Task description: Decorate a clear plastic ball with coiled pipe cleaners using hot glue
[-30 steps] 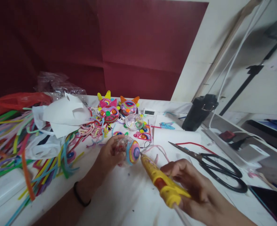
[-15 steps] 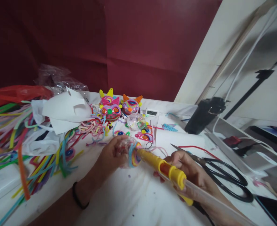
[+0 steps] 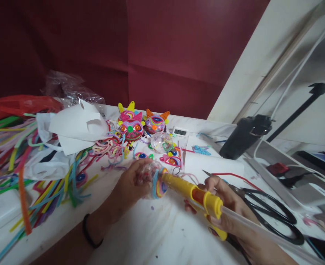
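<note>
My left hand [image 3: 133, 182] is closed around a clear plastic ball [image 3: 147, 173] with coloured strips curved over its right side. In my right hand [image 3: 228, 202] is a yellow hot glue gun [image 3: 183, 187], its nozzle pointing left at the strips on the ball. The tip is at or very near the strips; whether it touches, I cannot tell. A long translucent glue stick [image 3: 250, 221] sticks out of the gun's back end. Black-handled scissors [image 3: 272, 209] lie on the table behind and to the right of my right hand.
Decorated animal-face balls [image 3: 131, 129] stand at the back beside a clear ball [image 3: 161, 142] and a small digital clock [image 3: 180, 132]. Many coloured pipe cleaners [image 3: 54, 195] and white paper [image 3: 77, 127] cover the left. A black cylinder [image 3: 242, 138] and a grey tray [image 3: 261, 165] are at right.
The whole view has shifted slightly, moving most things a little to the right. Both hands keep their hold on the ball and the glue gun, which stay close together.
</note>
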The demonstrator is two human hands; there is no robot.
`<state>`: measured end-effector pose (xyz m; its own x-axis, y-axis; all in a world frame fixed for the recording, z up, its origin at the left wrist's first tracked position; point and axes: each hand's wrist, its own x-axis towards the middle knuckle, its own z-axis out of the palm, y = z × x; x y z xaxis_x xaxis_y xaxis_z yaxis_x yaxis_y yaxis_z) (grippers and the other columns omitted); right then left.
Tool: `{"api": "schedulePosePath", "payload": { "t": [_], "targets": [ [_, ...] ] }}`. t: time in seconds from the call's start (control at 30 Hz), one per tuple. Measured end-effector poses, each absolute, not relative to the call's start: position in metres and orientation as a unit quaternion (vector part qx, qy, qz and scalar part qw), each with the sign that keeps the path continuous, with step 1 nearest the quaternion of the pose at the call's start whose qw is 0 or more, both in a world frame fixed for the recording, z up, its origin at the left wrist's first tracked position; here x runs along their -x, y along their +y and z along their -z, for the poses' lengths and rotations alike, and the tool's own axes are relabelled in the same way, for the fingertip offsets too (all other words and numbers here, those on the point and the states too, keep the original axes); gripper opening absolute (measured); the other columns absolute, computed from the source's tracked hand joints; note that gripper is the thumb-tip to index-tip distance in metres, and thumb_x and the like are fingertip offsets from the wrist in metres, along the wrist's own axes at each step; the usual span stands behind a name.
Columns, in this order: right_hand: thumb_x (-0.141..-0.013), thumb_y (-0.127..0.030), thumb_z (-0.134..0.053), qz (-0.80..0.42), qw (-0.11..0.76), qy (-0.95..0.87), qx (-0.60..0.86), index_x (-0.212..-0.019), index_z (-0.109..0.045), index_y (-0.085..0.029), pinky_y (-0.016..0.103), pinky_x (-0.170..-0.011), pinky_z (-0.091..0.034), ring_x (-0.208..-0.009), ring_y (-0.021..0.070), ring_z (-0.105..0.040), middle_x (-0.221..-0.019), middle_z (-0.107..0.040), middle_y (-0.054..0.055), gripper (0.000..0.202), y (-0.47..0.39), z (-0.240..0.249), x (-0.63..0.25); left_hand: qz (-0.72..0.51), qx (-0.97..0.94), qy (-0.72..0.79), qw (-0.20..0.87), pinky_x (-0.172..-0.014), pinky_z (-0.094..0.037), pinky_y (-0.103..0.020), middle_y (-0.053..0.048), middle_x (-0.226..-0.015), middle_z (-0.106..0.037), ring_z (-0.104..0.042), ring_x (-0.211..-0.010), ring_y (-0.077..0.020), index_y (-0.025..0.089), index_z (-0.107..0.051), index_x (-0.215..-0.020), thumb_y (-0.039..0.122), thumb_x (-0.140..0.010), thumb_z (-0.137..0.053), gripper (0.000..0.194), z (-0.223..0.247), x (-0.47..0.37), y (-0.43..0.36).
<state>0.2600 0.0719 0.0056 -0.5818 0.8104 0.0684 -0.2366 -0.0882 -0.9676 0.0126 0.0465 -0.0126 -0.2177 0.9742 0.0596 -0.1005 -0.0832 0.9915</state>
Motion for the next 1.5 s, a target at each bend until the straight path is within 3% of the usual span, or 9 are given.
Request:
{"api": "schedulePosePath", "payload": {
  "t": [0.17, 0.33, 0.53, 0.83, 1.17, 1.4, 1.5],
  "targets": [
    [-0.069, -0.042, -0.091, -0.714, 0.393, -0.541, 0.207, -0.089, -0.049, -0.03, 0.017, -0.045, -0.041, -0.072, 0.0179, -0.07, -0.087, -0.071, 0.0, 0.048, 0.075, 0.0, -0.259, -0.593, -0.441, 0.503, 0.448, -0.053, -0.045, -0.023, -0.002, -0.091, -0.069, -0.058, -0.066, -0.0157, 0.018, -0.065, -0.116, 0.02, -0.056, -0.076, 0.061, 0.015, -0.012, 0.047],
    [-0.071, -0.036, -0.09, -0.725, 0.401, -0.539, 0.152, -0.093, -0.051, -0.03, 0.015, -0.039, -0.038, -0.057, 0.0126, -0.064, -0.086, -0.072, 0.0, 0.045, 0.078, 0.009, -0.26, -0.596, -0.452, 0.496, 0.441, -0.053, -0.044, -0.021, -0.001, -0.095, -0.069, -0.053, -0.061, -0.0115, 0.019, -0.064, -0.12, 0.02, -0.059, -0.074, 0.062, 0.021, -0.012, 0.048],
    [-0.066, -0.045, -0.094, -0.751, 0.382, -0.508, 0.18, -0.088, -0.047, -0.029, 0.015, -0.039, -0.038, -0.068, 0.018, -0.07, -0.083, -0.075, 0.002, 0.054, 0.075, 0.006, -0.26, -0.597, -0.461, 0.494, 0.432, -0.052, -0.043, -0.02, -0.001, -0.095, -0.068, -0.055, -0.064, -0.0123, 0.02, -0.065, -0.121, 0.022, -0.061, -0.072, 0.061, 0.029, -0.011, 0.049],
    [-0.071, -0.035, -0.091, -0.723, 0.403, -0.535, 0.166, -0.091, -0.046, -0.029, 0.012, -0.039, -0.038, -0.067, 0.0164, -0.07, -0.089, -0.077, 0.004, 0.05, 0.077, 0.006, -0.261, -0.591, -0.451, 0.508, 0.435, -0.05, -0.041, -0.02, 0.001, -0.086, -0.068, -0.055, -0.061, -0.0116, 0.019, -0.065, -0.115, 0.018, -0.058, -0.069, 0.057, 0.016, -0.012, 0.046],
    [-0.07, -0.041, -0.091, -0.704, 0.414, -0.543, 0.195, -0.089, -0.044, -0.029, 0.016, -0.04, -0.04, -0.067, 0.0183, -0.07, -0.081, -0.074, 0.001, 0.052, 0.077, 0.006, -0.261, -0.586, -0.431, 0.527, 0.44, -0.046, -0.037, -0.019, 0.004, -0.078, -0.065, -0.051, -0.058, -0.0104, 0.018, -0.065, -0.108, 0.016, -0.052, -0.064, 0.056, 0.004, -0.016, 0.046],
    [-0.065, -0.044, -0.095, -0.724, 0.391, -0.525, 0.218, -0.085, -0.042, -0.03, 0.021, -0.044, -0.043, -0.065, 0.0171, -0.067, -0.081, -0.074, -0.002, 0.058, 0.067, -0.006, -0.258, -0.58, -0.432, 0.525, 0.449, -0.053, -0.043, -0.022, -0.003, -0.094, -0.07, -0.057, -0.068, -0.0143, 0.017, -0.064, -0.113, 0.019, -0.054, -0.071, 0.059, 0.005, -0.016, 0.044],
    [-0.065, -0.042, -0.095, -0.718, 0.4, -0.528, 0.215, -0.086, -0.042, -0.029, 0.021, -0.045, -0.043, -0.063, 0.0164, -0.068, -0.08, -0.074, -0.002, 0.059, 0.07, -0.003, -0.259, -0.58, -0.432, 0.523, 0.45, -0.052, -0.041, -0.021, -0.001, -0.09, -0.069, -0.054, -0.064, -0.0126, 0.018, -0.064, -0.112, 0.02, -0.055, -0.07, 0.058, 0.004, -0.016, 0.044]
  ]
}}
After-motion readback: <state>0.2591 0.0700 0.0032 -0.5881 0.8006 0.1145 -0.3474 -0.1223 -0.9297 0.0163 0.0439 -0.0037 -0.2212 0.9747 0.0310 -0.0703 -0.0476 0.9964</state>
